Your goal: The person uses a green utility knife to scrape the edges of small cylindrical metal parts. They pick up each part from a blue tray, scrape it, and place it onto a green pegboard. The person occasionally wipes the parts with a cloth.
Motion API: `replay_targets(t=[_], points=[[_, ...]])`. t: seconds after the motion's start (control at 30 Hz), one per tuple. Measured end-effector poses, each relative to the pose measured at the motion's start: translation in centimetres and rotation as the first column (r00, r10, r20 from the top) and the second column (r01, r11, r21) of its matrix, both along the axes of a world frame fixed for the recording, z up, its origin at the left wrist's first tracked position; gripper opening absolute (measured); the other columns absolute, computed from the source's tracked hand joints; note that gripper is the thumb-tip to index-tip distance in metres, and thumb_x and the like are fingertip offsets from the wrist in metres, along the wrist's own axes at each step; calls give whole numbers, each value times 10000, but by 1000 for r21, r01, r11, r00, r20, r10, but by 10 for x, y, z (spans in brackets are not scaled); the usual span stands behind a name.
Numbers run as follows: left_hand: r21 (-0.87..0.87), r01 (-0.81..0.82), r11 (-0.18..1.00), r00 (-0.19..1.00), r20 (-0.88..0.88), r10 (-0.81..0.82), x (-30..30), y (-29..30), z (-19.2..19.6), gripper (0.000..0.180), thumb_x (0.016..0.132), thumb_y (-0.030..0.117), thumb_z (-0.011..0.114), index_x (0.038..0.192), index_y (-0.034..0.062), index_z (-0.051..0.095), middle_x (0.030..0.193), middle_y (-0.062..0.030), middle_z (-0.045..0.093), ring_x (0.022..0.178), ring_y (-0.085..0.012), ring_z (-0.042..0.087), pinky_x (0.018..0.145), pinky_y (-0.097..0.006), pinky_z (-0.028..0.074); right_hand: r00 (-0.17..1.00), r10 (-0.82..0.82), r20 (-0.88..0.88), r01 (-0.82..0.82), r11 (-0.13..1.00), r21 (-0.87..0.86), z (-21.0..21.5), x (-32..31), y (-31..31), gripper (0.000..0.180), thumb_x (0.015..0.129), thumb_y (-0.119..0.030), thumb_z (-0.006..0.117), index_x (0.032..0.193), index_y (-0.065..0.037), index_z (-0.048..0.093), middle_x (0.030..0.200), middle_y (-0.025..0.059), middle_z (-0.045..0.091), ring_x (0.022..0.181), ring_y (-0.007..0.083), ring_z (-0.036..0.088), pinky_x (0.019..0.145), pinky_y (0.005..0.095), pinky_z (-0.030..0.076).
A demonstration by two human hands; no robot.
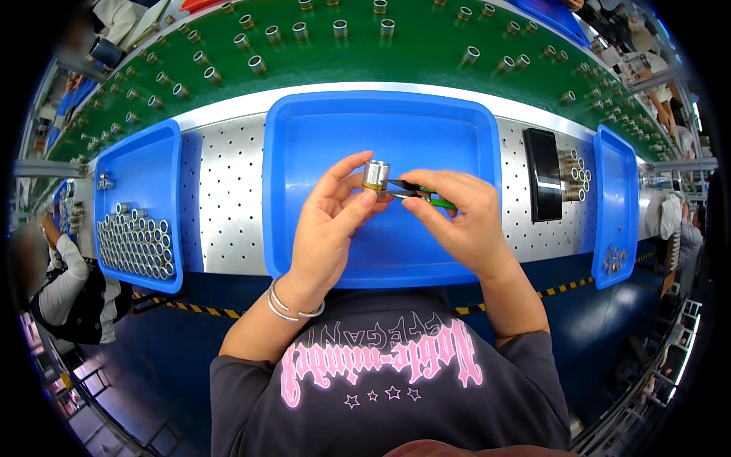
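Observation:
Between the fingers and thumb of my left hand (329,217) is a short metal cylinder (377,174), silver on top with a yellowish band low down. My right hand (462,214) is closed around small snips (436,199) with green handles and dark blades. The blade tips reach the cylinder's right side, by its yellowish band; whether they touch it I cannot tell. Both hands are over a large blue tray (304,108).
Similar cylinders fill part of the left blue tray (177,206). A black phone-like slab (543,175) lies right, beside several standing cylinders (576,175). A narrow blue tray (618,190) holds small bits. More cylinders dot the green conveyor belt (426,65). A person (68,286) sits left.

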State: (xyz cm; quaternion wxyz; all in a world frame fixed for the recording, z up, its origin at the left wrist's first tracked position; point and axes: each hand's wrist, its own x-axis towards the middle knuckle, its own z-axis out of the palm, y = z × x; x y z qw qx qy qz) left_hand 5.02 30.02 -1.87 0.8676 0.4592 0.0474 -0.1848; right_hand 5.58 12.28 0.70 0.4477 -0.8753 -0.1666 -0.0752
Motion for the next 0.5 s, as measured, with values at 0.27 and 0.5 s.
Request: replay_targets(t=[0.27, 0.5], points=[[1, 6, 1000, 1000, 26, -6, -1, 1, -1, 449, 846, 55, 612, 1257, 0, 438, 1095, -116, 554, 965, -180, 580, 858, -304, 471, 1000, -14, -2, 14, 1000, -18, -3, -1, 0, 127, 735, -143, 699, 838, -74, 673, 663, 67, 627, 551, 205, 577, 483, 294, 411], [6, 9, 1000, 999, 36, -9, -2, 0, -1, 447, 842, 50, 617, 1250, -2, 443, 1095, -116, 548, 958, -180, 586, 852, -297, 477, 1000, -17, -15, 17, 1000, -3, -6, -2, -2, 120, 737, -144, 699, 829, -71, 673, 645, 63, 616, 536, 201, 566, 473, 290, 403]])
